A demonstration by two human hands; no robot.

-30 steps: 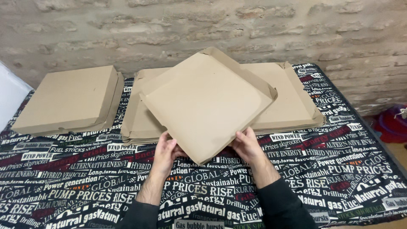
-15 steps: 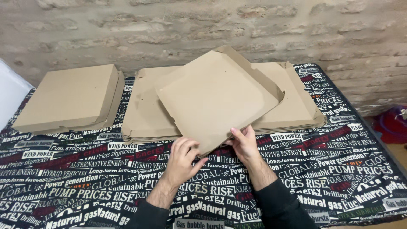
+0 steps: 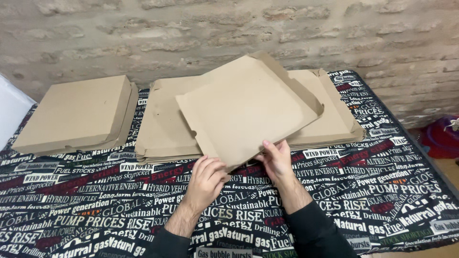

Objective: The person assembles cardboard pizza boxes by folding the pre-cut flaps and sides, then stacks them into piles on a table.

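A rough wall of pale brick and mortar (image 3: 143,33) fills the back of the view. Below it the tabletop (image 3: 95,210) is covered by a black cloth printed all over with white, red and green lettering. On the cloth, centre to right, lies a wide stack of flat, unfolded brown cardboard box blanks (image 3: 330,114), its front edge showing many thin layers. To the left, well apart from the stack, sits a closed square brown cardboard box (image 3: 76,112), resting on another like it. At the far right, off the tabletop, a red and purple object (image 3: 442,138) lies on the floor, too cropped to tell what it is.

Above the stack a single brown cardboard box blank (image 3: 244,107) is held tilted — its near corner low over the cloth, its far corner raised toward the wall, with narrow flaps turned up along its right edges.

The right hand (image 3: 277,160) grasps the blank's near right edge, thumb on top and fingers beneath. The left hand (image 3: 206,179) is at the near corner, fingers curled over the edge from the top; it touches the card, though whether it truly grips cannot be told. Both forearms wear dark sleeves (image 3: 311,234).
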